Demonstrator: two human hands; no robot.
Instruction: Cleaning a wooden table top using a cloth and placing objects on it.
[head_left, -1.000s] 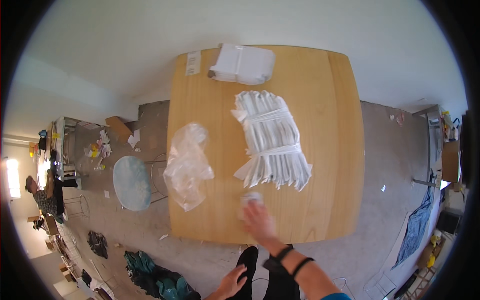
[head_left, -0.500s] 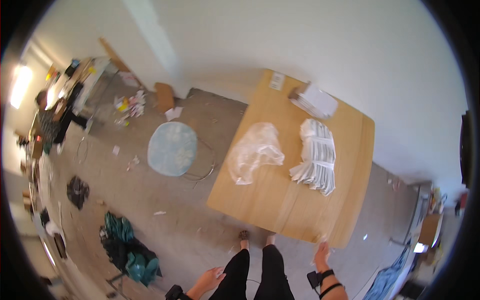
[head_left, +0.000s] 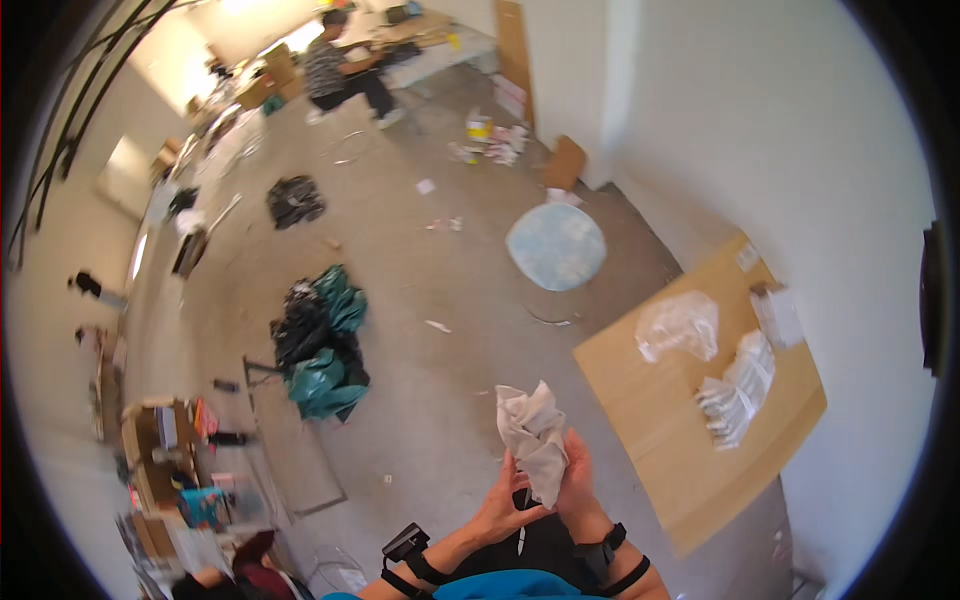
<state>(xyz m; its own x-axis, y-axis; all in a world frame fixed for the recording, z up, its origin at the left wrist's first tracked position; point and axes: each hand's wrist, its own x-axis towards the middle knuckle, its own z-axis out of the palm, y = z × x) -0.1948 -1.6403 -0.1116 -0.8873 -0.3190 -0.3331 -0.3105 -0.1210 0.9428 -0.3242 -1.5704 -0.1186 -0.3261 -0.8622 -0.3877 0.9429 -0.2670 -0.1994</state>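
Off-white crumpled bundle (head_left: 533, 432), cloth or paper (can't tell), prob. light, soft; best held at lower folds, where L hand (head_left: 502, 512) and R hand (head_left: 579, 487) grip opp. sides.

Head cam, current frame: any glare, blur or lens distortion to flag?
Head view: light blows out at upper left, near the seated co-worker; head view: tied white stack on the wooden table looks soft, held crumpled bundle somewhat clearer; head view: fisheye vignette blacks out the corners, and black bars at upper left bow.
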